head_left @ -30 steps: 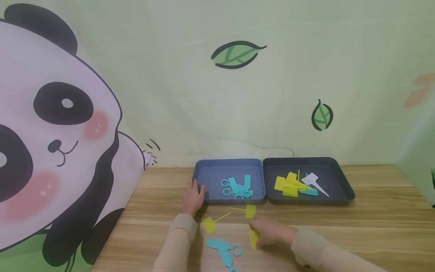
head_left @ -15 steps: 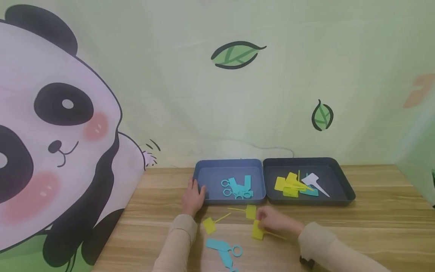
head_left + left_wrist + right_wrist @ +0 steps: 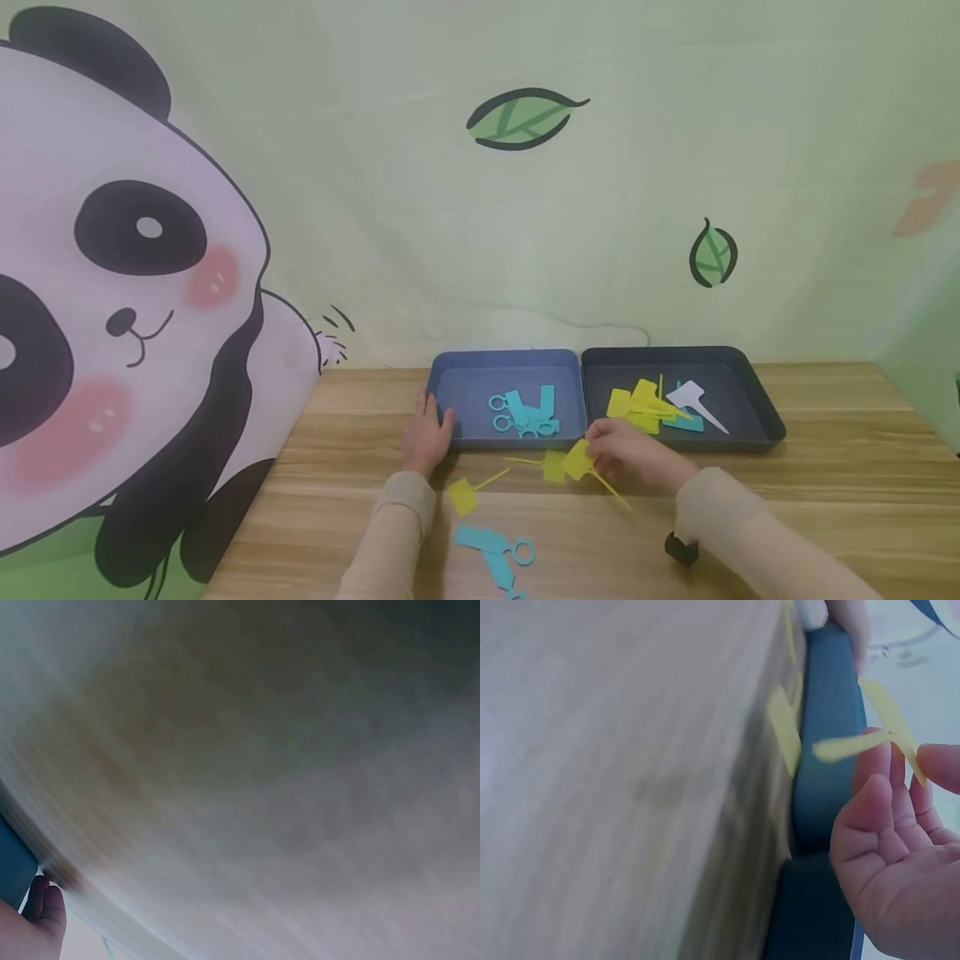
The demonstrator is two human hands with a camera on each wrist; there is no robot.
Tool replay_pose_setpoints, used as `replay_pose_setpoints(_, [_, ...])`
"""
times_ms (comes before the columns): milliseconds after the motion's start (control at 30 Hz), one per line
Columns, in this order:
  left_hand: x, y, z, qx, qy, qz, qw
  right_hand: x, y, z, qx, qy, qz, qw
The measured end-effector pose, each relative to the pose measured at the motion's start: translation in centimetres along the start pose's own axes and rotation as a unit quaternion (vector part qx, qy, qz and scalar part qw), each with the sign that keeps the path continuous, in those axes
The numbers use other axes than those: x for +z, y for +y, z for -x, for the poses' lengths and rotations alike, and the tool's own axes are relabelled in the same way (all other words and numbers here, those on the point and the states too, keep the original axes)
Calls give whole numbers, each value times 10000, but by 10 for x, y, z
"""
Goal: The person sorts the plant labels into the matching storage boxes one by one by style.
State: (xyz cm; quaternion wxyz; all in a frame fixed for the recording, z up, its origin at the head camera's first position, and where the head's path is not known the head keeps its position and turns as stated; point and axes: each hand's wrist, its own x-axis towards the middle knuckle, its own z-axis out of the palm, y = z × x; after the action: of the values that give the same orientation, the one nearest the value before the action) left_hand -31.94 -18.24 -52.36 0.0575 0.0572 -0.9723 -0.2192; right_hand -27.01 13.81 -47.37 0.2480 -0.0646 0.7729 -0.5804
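Observation:
My right hand (image 3: 626,450) pinches a yellow plant label (image 3: 578,460) by its square plate, its thin stem hanging down to the right. In the right wrist view the thumb and fingers hold this label (image 3: 889,724) above the tray edge. My left hand (image 3: 427,435) grips the left front corner of the blue tray (image 3: 465,400), thumb over the rim and fingers along the outer side. Several teal ring tags (image 3: 517,412) lie in that tray. Two more yellow labels rest on the table, one nearer label (image 3: 464,497) and one farther label (image 3: 554,466) close to the tray.
A dark tray (image 3: 750,417) stands against the blue one's right side, holding several yellow labels (image 3: 637,404), a white T-shaped label (image 3: 693,400) and a teal piece (image 3: 684,419). Overlapping teal ring tags (image 3: 491,550) lie on the wooden table (image 3: 360,417) in front. A printed cloth hangs behind.
My right hand has lifted the yellow label from the table and brought it forward, up to the trays' front edge. The left hand has stayed on the blue tray.

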Motion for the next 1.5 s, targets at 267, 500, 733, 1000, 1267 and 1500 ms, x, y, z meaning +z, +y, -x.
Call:
replay_pose_setpoints(267, [-1,1,2,18,24,41,10000,-26,-8,-8,328,454,-862,9947])
replay_pose_setpoints(500, [-3,2,2,-12,-28,59,10000,-48,-14,-12,216,662,-1914,9790])
replay_pose_setpoints(733, [-3,1,1,3,-41,74,10000,-61,-13,-17,123,1039,-2630,9591])
replay_pose_setpoints(1000, [-3,2,1,-55,-71,141,9999,-71,-7,-25,261,1712,-2885,9417])
replay_pose_setpoints(1267, [-2,2,1,-12,-6,125,9999,-74,-1,-33,425,2234,-2739,9345])
replay_pose_setpoints(1500, [-3,2,2,26,64,40,10000,-70,8,-43,428,2963,-1876,9355])
